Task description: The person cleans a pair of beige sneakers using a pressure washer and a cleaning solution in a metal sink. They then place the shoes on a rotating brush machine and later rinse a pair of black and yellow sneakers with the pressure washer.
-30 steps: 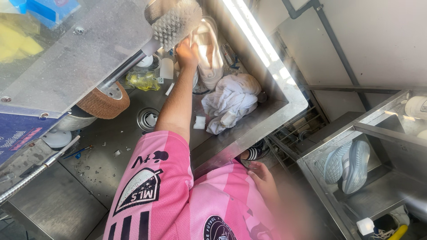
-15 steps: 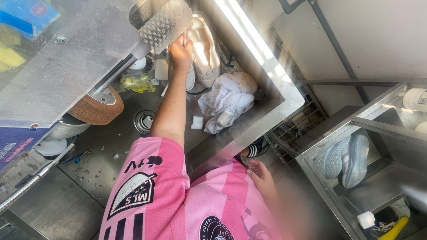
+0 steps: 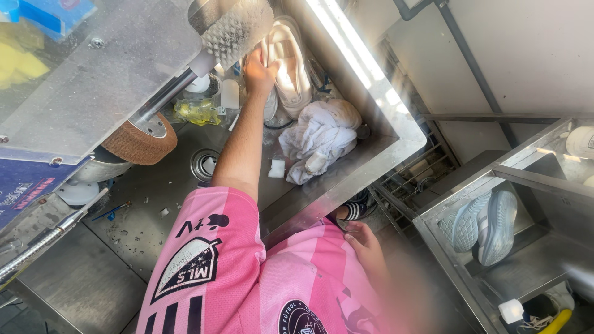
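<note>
The left hand's fingers [image 3: 265, 60] were clamped on the white shoe [image 3: 288, 65] in the steel sink [image 3: 346, 179], just beside the bristle brush [image 3: 237, 28]. Near the shoe lay a white cloth [image 3: 318, 139]. The right hand [image 3: 365, 241] rested against the pink shirt [image 3: 247, 278], fingers loosely together, well apart from the shoe.

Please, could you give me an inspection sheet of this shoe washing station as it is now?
Surface: steel sink, wet, with small white crumbs.
Job's things: white shoe held against the bristle brush.
Clutter: white rag, yellow bag, white block.
Grippers: left hand grips the white shoe; right hand by the pink shirt, grip unclear.
Cables: nothing seen.
Surroundings: brown buffing wheel; pale blue shoes in a neighbouring steel bin.
</note>
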